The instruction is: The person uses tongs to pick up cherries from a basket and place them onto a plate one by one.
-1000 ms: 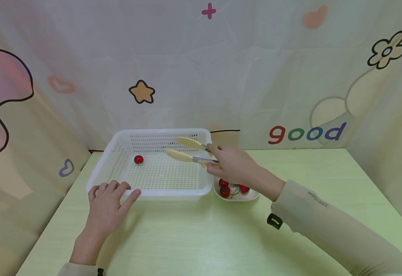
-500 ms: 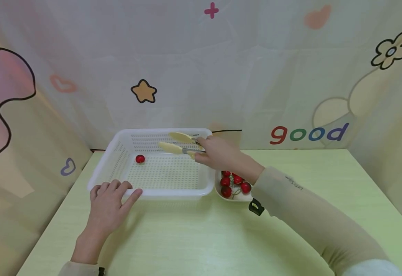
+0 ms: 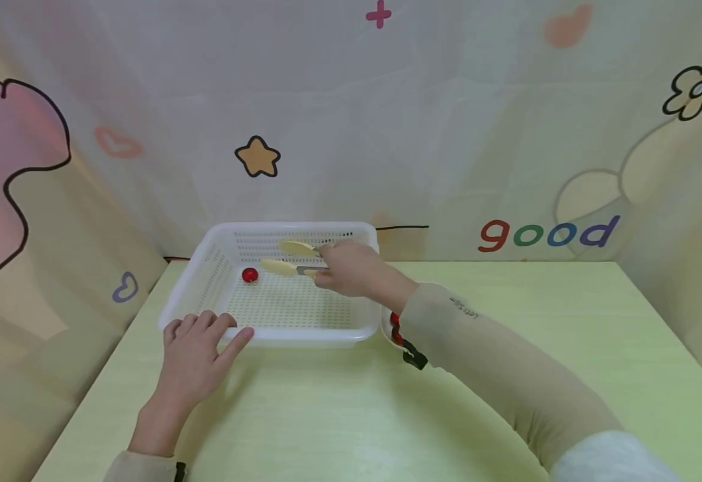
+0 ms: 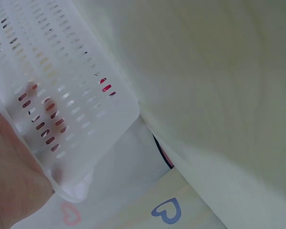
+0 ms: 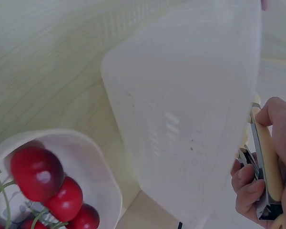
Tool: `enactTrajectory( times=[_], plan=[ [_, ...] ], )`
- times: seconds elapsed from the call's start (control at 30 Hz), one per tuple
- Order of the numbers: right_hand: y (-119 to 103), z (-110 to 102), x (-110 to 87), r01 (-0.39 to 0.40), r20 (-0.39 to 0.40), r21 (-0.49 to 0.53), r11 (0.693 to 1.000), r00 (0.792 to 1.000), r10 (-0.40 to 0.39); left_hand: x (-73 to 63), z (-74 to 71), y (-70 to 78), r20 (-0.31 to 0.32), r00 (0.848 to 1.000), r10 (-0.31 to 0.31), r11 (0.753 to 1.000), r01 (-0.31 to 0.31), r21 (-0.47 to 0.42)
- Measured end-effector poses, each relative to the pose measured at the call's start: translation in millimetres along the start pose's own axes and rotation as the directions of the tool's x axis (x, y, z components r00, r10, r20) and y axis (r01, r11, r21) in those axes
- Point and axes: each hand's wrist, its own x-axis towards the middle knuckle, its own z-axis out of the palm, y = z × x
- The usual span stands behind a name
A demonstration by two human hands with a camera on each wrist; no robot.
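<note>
My left hand (image 3: 191, 361) grips the front left rim of a white perforated plastic basket (image 3: 302, 334). Through the slots in the left wrist view, its fingers show behind the basket wall. My right hand (image 3: 353, 268) holds a pair of tongs (image 3: 280, 268) with cream-coloured tips and metal arms. The tongs are spread over the basket's inside, with nothing between their tips. One red cherry (image 3: 250, 275) lies on the basket floor, left of the tips. Several cherries (image 5: 37, 174) with green stems sit in a white bowl (image 5: 113, 198) beside the basket, mostly hidden by my right sleeve in the head view.
The basket and bowl stand on a pale green table (image 3: 320, 408). Behind them hangs a printed curtain (image 3: 338, 134), close to the basket's back side. A dark strap (image 3: 413, 356) hangs from the right cuff near the bowl.
My right hand has moved left with the tongs, bringing the tips closer to the cherry in the basket. The right sleeve now covers most of the bowl. My left hand stays on the rim.
</note>
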Motion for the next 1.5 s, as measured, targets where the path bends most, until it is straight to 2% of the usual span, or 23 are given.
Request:
enactTrajectory(
  times=[0.17, 0.37, 0.57, 0.8, 1.13, 1.5],
  plan=[
    [-14.6, 7.6, 11.4, 0.026, 0.014, -0.071, 0.997, 1.000, -0.025, -0.6, 0.2, -0.6, 0.001, 1.000, -0.004, 1.000, 0.004, 0.008],
    [-27.7, 17.8, 23.7, 0.016, 0.044, -0.063, 0.998, 0.999, -0.013, 0.9, 0.0, -0.5, -0.017, 1.000, 0.012, 1.000, -0.012, 0.006],
    [-36.9, 30.4, 38.3, -0.015, 0.052, -0.044, 0.999, 0.999, 0.017, 0.3, 1.0, -1.0, -0.009, 1.000, 0.005, 1.000, -0.005, 0.008],
    [-38.7, 36.8, 46.2, -0.056, 0.117, -0.037, 0.998, 0.991, 0.060, 0.0, 1.9, -1.9, -0.019, 1.000, 0.011, 1.000, -0.011, 0.009],
    [-41.4, 40.7, 52.4, -0.079, 0.143, -0.052, 0.996, 0.986, 0.086, 0.4, 3.4, -1.5, -0.032, 0.999, 0.018, 1.000, -0.018, 0.014],
    [-38.1, 43.7, 56.7, -0.091, 0.129, -0.090, 0.992, 0.986, 0.102, 0.6, 2.4, -0.4, -0.039, 0.999, 0.019, 1.000, -0.018, 0.017]
  ],
)
